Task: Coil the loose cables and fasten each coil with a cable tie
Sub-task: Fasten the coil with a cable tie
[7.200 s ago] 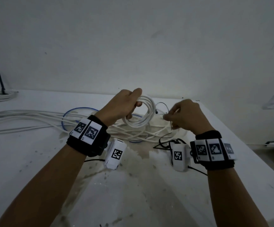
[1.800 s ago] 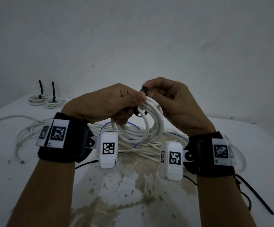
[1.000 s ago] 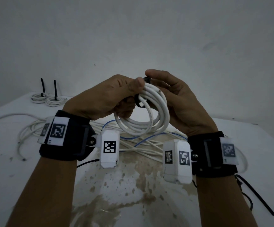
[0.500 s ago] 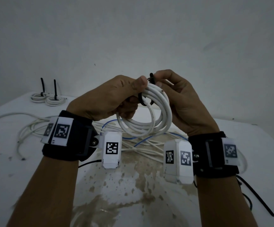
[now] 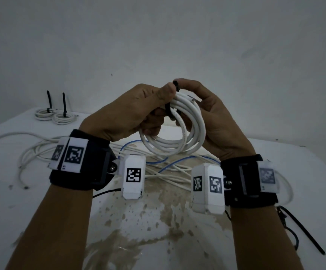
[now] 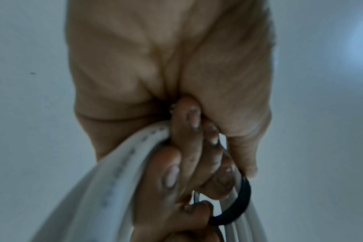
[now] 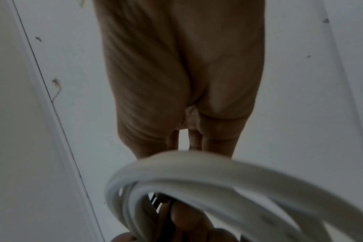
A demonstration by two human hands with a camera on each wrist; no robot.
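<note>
- Up close: white table point(image 5: 41, 221), brown-stained and speckled, under a plain grey wall point(image 5: 158, 36).
- Held above the stain: white coil point(image 5: 177, 141), several loops, black cable tie point(image 5: 170, 112) looped round its top.
- Left hand point(image 5: 131, 114) curled tight round the coil; right hand point(image 5: 212, 121) cupping the coil's far side, fingertips pinching the tie's end.
- Behind the coil: loose cables point(image 5: 170, 172), white and blue, sprawled flat.
- Far left of the coil: two tied coils point(image 5: 57, 116), tails upright.
- Left wrist view only: tie's loop point(image 6: 238, 203) slack around the strands.
</note>
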